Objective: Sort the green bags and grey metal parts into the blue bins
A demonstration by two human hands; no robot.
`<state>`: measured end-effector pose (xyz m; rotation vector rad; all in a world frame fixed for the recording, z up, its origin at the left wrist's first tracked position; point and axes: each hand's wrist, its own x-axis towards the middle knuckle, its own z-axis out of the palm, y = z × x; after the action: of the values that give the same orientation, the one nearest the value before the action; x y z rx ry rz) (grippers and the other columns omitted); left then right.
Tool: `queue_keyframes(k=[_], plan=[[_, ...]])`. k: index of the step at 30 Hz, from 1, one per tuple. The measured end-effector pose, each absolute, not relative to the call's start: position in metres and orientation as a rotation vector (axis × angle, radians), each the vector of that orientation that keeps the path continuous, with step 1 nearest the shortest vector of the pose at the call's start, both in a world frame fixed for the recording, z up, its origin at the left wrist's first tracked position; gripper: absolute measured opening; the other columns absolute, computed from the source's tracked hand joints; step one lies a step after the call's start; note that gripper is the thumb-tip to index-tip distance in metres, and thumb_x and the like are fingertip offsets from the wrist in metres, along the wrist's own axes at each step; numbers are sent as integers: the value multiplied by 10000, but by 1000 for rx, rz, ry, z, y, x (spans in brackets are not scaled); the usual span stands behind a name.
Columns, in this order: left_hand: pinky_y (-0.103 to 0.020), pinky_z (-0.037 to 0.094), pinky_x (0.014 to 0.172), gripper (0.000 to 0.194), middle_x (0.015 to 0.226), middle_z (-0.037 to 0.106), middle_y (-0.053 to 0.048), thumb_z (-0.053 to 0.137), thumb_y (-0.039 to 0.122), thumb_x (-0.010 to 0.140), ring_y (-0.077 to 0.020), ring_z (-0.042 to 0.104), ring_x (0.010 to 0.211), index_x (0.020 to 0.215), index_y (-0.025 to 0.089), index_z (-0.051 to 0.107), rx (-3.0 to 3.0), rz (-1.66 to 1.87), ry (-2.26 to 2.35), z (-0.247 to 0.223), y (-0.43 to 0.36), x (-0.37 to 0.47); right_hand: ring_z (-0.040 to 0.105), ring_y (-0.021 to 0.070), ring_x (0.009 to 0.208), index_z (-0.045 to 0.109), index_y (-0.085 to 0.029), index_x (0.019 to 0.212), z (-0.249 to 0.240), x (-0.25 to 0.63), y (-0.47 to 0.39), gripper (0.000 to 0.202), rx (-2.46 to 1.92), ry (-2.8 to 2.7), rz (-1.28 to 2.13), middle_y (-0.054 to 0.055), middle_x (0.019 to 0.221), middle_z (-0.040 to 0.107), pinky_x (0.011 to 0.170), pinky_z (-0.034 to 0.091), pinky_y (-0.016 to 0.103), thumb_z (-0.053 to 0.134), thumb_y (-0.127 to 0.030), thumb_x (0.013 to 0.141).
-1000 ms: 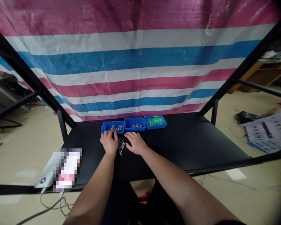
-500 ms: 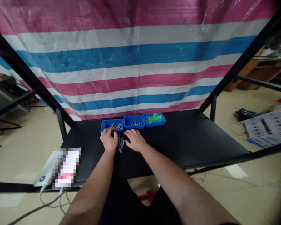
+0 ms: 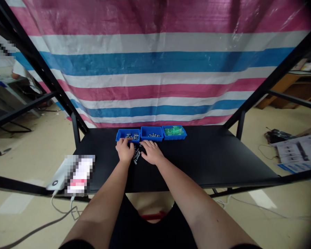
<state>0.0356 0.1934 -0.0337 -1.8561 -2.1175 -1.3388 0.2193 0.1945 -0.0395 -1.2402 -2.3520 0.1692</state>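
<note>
My left hand [image 3: 125, 150] rests at the front wall of the left blue bin [image 3: 118, 135], thumb apart from its fingers. Whether its fingertips touch a part is hidden. My right hand [image 3: 152, 153] lies low over the table, fingers stretched forward and thumb spread, in front of the middle blue bin [image 3: 151, 137]. Between the two hands is a loose pile of small grey metal cylinders [image 3: 137, 156]. Similar grey pieces [image 3: 132, 136] lie inside the left bin, and small silver pieces [image 3: 154, 135] inside the middle one.
A right blue bin [image 3: 175, 137] holds green packets [image 3: 174, 130]. The bins stand in a row on the black table [image 3: 197, 162], before a striped sheet [image 3: 155, 79]. A white device [image 3: 60, 174] and a blurred-out screen [image 3: 79, 176] with cables sit at the left edge.
The whole view has shifted slightly, so the table appears a little to the right. Both hands stay around the pile; the right hand's fingers have moved slightly closer to the middle bin.
</note>
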Motion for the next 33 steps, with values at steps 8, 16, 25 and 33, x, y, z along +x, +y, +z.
queue_keyframes(k=[8, 16, 25, 33], plan=[[-469, 447, 961, 236, 1058, 636, -97, 557, 208, 864, -313, 594, 1100, 1024, 238, 727, -1855, -1341, -2132, -37, 195, 34, 520, 275, 1192, 651, -265, 1317, -42, 220, 195, 376, -1210, -2310, 172, 82, 1319, 626, 1052, 448, 482, 608, -234, 944], [-468, 452, 957, 222, 1060, 625, -100, 573, 224, 868, -311, 606, 1101, 1040, 233, 713, -1876, -1346, -2126, -36, 195, 35, 577, 211, 1029, 734, -218, 1111, -49, 223, 200, 233, -1111, -2169, 294, 69, 1096, 663, 985, 523, 394, 581, -140, 953], [-442, 471, 921, 230, 1058, 623, -93, 598, 314, 921, -284, 647, 1035, 1106, 249, 717, -1881, -1274, -2134, -39, 199, 34, 619, 212, 1006, 734, -227, 1002, -52, 225, 197, 192, -1189, -2023, 285, 72, 1035, 648, 954, 534, 366, 575, -132, 953], [-401, 516, 941, 246, 1055, 605, -95, 572, 286, 917, -268, 655, 996, 1101, 228, 723, -1924, -1415, -2036, -41, 199, 32, 650, 192, 858, 702, -206, 985, -53, 230, 198, 191, -1220, -1800, 318, 80, 1037, 643, 833, 556, 317, 525, -154, 932]])
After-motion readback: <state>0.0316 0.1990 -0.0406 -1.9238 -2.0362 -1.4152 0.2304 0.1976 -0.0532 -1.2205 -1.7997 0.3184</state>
